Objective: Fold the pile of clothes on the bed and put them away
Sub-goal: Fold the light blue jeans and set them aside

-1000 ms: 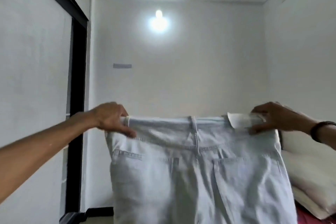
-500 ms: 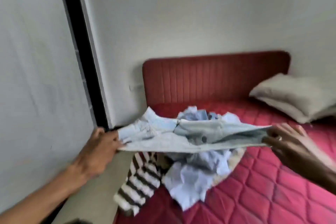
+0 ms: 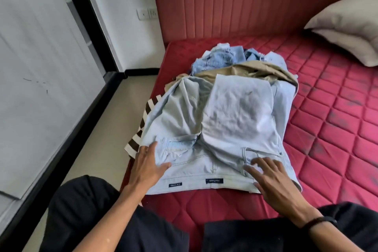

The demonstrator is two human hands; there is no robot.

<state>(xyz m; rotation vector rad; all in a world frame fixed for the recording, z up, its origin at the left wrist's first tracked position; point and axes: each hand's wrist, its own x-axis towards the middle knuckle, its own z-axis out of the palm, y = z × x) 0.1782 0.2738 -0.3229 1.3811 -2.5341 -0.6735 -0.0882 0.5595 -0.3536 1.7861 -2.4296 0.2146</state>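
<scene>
Both hands lie flat, fingers spread, gripping nothing: the left hand point(image 3: 148, 164) at the jeans' point(image 3: 214, 129) left hip, the right hand point(image 3: 272, 180) at the right. The one pair of jeans lies waistband nearest, long axis running away over the pile point(image 3: 241, 65) on the bed point(image 3: 327, 129). Either hand could start the lengthwise fold. Beyond lies one pillow point(image 3: 351, 24).

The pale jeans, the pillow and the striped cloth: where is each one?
pale jeans point(image 3: 235, 112), head view, on the right leg.
pillow point(image 3: 351, 22), head view, on its top face.
striped cloth point(image 3: 141, 131), head view, on the edge showing beside the jeans.
</scene>
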